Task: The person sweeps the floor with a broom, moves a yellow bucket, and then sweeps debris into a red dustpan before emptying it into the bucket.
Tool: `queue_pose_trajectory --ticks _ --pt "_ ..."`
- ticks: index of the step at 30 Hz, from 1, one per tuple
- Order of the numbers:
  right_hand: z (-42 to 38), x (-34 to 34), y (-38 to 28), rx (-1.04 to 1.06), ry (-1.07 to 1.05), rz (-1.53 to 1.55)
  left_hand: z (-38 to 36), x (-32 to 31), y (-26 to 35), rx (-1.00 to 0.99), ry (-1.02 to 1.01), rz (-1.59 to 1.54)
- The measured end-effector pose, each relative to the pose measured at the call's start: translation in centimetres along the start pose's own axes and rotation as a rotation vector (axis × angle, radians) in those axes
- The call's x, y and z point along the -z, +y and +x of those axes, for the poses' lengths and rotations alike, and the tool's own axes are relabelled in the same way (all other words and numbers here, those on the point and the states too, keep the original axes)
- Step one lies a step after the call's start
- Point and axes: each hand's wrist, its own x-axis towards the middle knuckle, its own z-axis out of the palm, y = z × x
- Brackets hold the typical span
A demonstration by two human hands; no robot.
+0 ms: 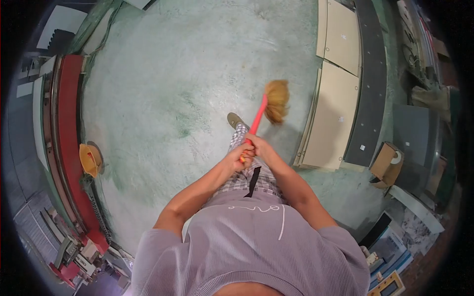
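Note:
A broom with tan-brown bristles and a pinkish-red handle slants up and to the right in front of me. My left hand is wrapped round the lower end of the handle, where a bit of yellow shows. Just above it, my right hand grips the same handle. The bristle head is over the green-grey floor, to the right of my shoe.
Large beige panels and a long dark panel lie along the right. A cardboard box stands beyond them. To the left are a yellow container and a long red machine edge.

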Motion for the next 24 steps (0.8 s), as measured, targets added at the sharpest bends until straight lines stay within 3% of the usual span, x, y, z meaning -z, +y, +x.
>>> queue_pose_trajectory --ticks 7,9,12,14,20,22,24 --pt "1.2 -11.3 -4.6 -0.062 -0.289 -0.217 -6.1 -1.3 3.8 -0.287 0.091 -0.119" --pt "0.2 -13.3 -7.2 -0.183 -0.415 -0.403 -6.6 -3.4 4.3 -0.355 0.134 -0.075" --pt "0.9 -15.1 -9.1 -0.135 -0.593 -0.407 -7.7 -7.3 4.3 -0.473 0.168 -0.024" --pt "-1.3 -16.1 -10.8 -0.081 -0.574 -0.407 -8.3 -9.8 4.7 -0.529 0.147 0.0" --pt "-5.1 -12.2 -14.1 0.092 -0.458 -0.241 -7.0 -14.2 3.7 -0.346 0.078 0.185" --pt "-5.4 -8.7 -14.9 0.254 -0.449 -0.233 -4.4 -14.7 3.5 -0.328 0.067 0.259" --pt "-13.1 -8.3 -16.4 0.516 -0.297 -0.091 -2.5 -15.8 3.2 -0.187 0.055 0.376"
